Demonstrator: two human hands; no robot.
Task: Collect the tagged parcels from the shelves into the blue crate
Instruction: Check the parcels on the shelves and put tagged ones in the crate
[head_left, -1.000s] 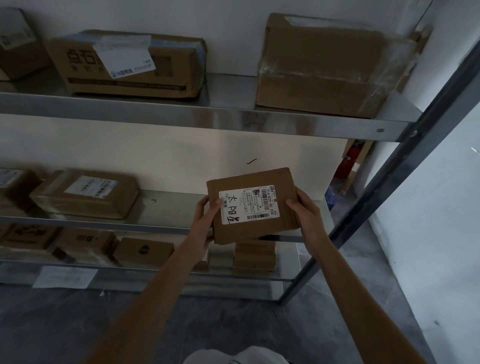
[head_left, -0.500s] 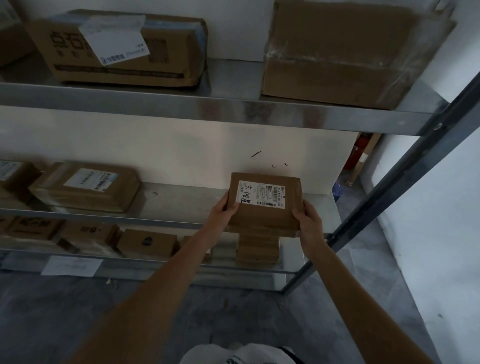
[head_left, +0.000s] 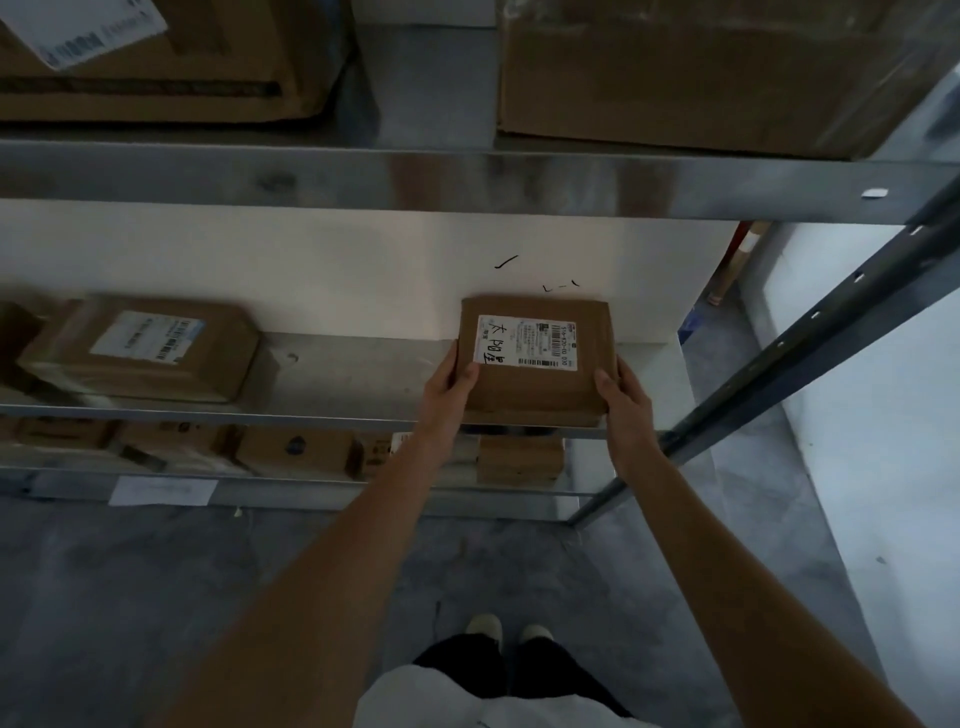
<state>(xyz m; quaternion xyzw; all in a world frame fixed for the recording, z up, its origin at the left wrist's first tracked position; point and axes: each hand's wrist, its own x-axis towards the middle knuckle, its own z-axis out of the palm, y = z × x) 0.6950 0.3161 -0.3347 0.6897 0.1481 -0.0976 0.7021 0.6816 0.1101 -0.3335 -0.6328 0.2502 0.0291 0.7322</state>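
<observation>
A small brown cardboard parcel with a white label and handwritten characters lies flat at the right end of the middle metal shelf. My left hand grips its left edge, thumb on top. My right hand grips its right front corner. Another labelled parcel lies on the same shelf at the left. No blue crate is in view.
Two large cardboard boxes sit on the upper shelf. Several small boxes line the lower shelf. A dark slanted upright post stands at the right. The grey floor and my feet are below.
The parcel went from being held tilted up in front of the shelf to lying flat on the middle shelf, pushed further in. Both hands still grip it. The view moved closer and lower.
</observation>
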